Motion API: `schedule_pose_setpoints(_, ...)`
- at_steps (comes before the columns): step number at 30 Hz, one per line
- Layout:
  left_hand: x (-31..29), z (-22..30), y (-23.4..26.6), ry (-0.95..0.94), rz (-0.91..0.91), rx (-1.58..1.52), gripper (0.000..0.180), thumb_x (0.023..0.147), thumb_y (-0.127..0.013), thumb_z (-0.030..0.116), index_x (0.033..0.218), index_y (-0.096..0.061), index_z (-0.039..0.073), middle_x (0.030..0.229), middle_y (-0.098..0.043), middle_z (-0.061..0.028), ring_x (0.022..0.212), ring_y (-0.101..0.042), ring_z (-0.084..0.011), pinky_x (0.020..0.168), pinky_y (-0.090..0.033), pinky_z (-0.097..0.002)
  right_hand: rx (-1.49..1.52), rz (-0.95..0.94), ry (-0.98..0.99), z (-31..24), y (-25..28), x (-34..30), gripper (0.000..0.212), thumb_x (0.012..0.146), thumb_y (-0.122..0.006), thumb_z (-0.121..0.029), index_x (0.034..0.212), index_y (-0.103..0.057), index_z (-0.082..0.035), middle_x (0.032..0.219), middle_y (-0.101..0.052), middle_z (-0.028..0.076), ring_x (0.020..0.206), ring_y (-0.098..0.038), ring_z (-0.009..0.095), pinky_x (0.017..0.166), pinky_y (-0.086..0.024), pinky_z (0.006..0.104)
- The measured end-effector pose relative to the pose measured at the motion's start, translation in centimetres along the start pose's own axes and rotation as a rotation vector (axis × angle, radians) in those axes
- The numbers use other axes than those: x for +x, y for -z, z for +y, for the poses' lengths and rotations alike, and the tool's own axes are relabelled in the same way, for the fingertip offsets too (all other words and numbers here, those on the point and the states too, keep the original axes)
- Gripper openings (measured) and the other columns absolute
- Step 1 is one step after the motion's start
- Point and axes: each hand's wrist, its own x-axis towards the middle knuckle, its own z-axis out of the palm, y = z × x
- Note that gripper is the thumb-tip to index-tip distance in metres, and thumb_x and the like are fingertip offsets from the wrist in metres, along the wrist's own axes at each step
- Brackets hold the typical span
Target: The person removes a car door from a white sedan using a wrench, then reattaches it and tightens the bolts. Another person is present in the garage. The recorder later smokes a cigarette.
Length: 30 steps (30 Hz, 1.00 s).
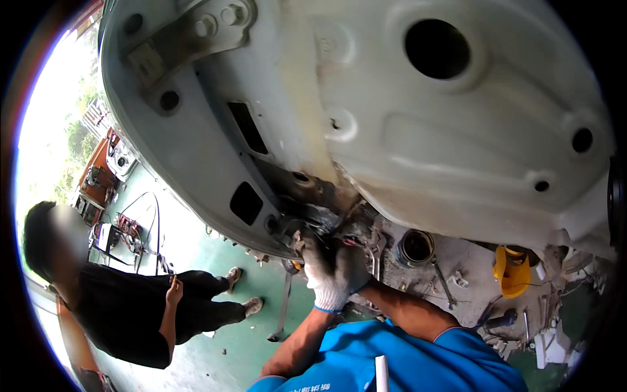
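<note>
A large pale grey sheet-metal car body panel (450, 150) with round and slotted holes hangs over my work area. My left hand (323, 281), in a white knit glove with a dirty palm side, has its fingers curled at the panel's lower edge, against dark, grimy parts (320, 215). What it grips is hidden. My right hand (353, 268), in a darker soiled glove, lies close beside it, its fingers mostly out of sight. Just right of my hands is a steel wrench (376, 251), and beyond it stands an open, dirty can (415, 248).
A ratchet-like tool (444, 284), a yellow plastic object (511, 271) and scattered scraps lie at right. A long-handled wrench (282, 304) lies on the green floor (255, 353) at left. A person in black (130, 307) stands at left, near cables and equipment (127, 232).
</note>
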Motion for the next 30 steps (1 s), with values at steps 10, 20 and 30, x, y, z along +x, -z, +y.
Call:
schedule_pose_setpoints(10,-1.9,1.4,1.8,0.138,-0.064,-0.055,0.072,0.094,-0.062,0.004,0.158,-0.028,0.001,0.123,-0.066,-0.0165,0.11,-0.063,-0.0217,0.098,-0.05,-0.0353,-0.312,-0.333,-0.119,-3.7,5.1,1.0,0.034,0.086,-0.067,-0.039,0.108,-0.071,-0.013,0.087,-0.074,0.015,0.074,-0.072,0.036,0.063,-0.055,0.0475)
schedule_pose_setpoints(20,-1.8,3.9,1.4,0.217,-0.186,-0.257,0.077,0.095,-0.057,0.001,0.161,-0.017,0.002,0.129,-0.06,-0.0174,0.115,-0.059,-0.0243,0.103,-0.047,-0.0359,-0.46,-0.513,-0.197,-10.5,13.9,4.4,0.021,0.093,-0.06,-0.027,0.105,-0.064,-0.01,0.082,-0.07,0.018,0.075,-0.069,0.041,0.065,-0.054,0.0529)
schedule_pose_setpoints(30,-1.7,2.7,1.3,0.158,-0.185,-0.296,0.076,0.096,-0.064,0.007,0.16,-0.023,0.002,0.121,-0.068,-0.0192,0.107,-0.067,-0.0252,0.096,-0.052,-0.0364,-0.43,-0.321,-0.189,-10.4,14.1,3.8,0.026,0.092,-0.064,-0.028,0.11,-0.07,-0.011,0.09,-0.072,0.016,0.082,-0.07,0.037,0.07,-0.056,0.0486)
